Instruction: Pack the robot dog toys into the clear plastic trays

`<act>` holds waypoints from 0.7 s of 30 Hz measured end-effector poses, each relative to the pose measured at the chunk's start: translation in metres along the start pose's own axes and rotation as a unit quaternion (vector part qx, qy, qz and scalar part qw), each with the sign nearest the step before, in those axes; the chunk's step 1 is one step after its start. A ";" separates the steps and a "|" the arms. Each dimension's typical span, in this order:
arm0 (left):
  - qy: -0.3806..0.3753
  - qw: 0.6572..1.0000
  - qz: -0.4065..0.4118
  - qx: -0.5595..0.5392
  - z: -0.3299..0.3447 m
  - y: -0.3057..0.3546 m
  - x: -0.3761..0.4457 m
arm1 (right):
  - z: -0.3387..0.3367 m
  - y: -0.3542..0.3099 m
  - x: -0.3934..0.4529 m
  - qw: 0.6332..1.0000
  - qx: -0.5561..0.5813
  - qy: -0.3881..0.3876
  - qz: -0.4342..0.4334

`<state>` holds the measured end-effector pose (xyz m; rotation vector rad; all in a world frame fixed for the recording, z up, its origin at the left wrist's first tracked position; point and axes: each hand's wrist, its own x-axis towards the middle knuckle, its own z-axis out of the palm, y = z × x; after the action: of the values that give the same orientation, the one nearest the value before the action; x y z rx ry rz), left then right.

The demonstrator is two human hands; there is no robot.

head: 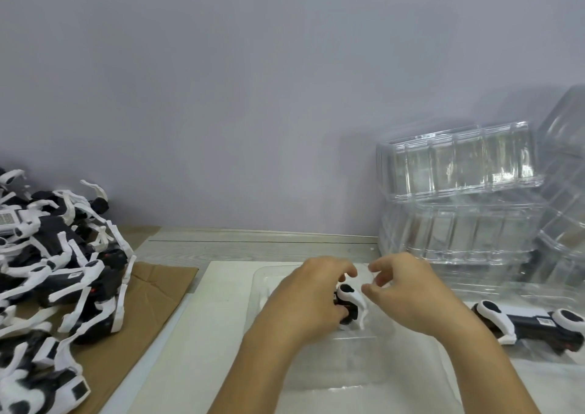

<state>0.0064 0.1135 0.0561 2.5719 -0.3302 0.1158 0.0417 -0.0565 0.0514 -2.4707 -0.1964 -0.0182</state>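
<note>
A black-and-white robot dog toy (349,306) sits in a clear plastic tray (316,378) lying flat on the white sheet in front of me. My left hand (308,299) is wrapped around the toy's left side, fingers curled over it. My right hand (402,293) hovers just right of the toy with fingers spread and bent, its fingertips close to the toy's white leg; whether they touch is unclear. Most of the toy's body is hidden by my left hand.
A big heap of robot dog toys (53,274) lies on brown cardboard (152,302) at the left. Stacked clear trays (459,192) stand at the back right against the wall. Another robot dog (531,325) lies on a tray at the right.
</note>
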 end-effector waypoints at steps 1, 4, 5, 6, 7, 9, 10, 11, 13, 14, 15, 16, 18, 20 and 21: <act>0.002 1.000 0.001 0.021 0.002 0.001 0.001 | 0.000 -0.001 -0.001 1.000 -0.001 -0.002 -0.003; 0.032 0.998 0.004 0.055 0.005 0.001 0.003 | -0.001 -0.003 -0.002 1.000 0.004 -0.007 -0.008; 0.042 0.997 0.002 0.059 0.006 0.001 0.003 | 0.000 -0.003 -0.002 1.000 0.003 -0.009 -0.010; 0.051 0.997 -0.002 0.062 0.007 0.001 0.003 | 0.000 -0.004 -0.002 1.000 0.001 -0.010 -0.012; 0.061 0.996 -0.007 0.065 0.007 0.001 0.002 | 0.000 -0.004 -0.002 1.000 -0.002 -0.012 -0.014; 0.080 0.994 -0.017 0.072 0.008 0.002 0.002 | 0.001 -0.004 -0.002 1.000 -0.002 -0.013 -0.015; 0.087 0.993 -0.021 0.077 0.009 0.003 0.003 | 0.001 -0.004 -0.002 1.000 -0.001 -0.013 -0.015; 0.092 0.992 -0.024 0.083 0.009 0.003 0.003 | 0.001 -0.005 -0.002 1.000 0.000 -0.013 -0.015; 0.100 0.990 -0.028 0.093 0.010 0.004 0.003 | 0.001 -0.005 -0.002 1.000 0.001 -0.010 -0.012; 0.103 0.990 -0.027 0.096 0.011 0.004 0.003 | 0.002 -0.005 -0.002 1.000 0.002 -0.008 -0.010; 0.102 0.990 -0.026 0.097 0.011 0.003 0.003 | 0.002 -0.006 -0.001 1.000 0.003 -0.007 -0.008; 0.097 0.990 -0.025 0.096 0.010 0.003 0.003 | 0.003 -0.007 -0.002 1.000 0.004 -0.004 -0.005; 0.082 0.993 -0.024 0.086 0.009 0.000 0.004 | 0.005 -0.009 -0.002 1.000 0.004 0.010 -0.003; 0.068 0.994 -0.022 0.078 0.008 -0.003 0.005 | 0.006 -0.010 -0.003 1.000 0.003 0.024 -0.002; 0.061 0.995 -0.019 0.073 0.008 -0.004 0.006 | 0.006 -0.010 -0.003 1.000 0.003 0.028 -0.003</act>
<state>0.0129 0.1117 0.0482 2.6994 -0.2342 0.2922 0.0374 -0.0457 0.0526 -2.4613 -0.1787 -0.0882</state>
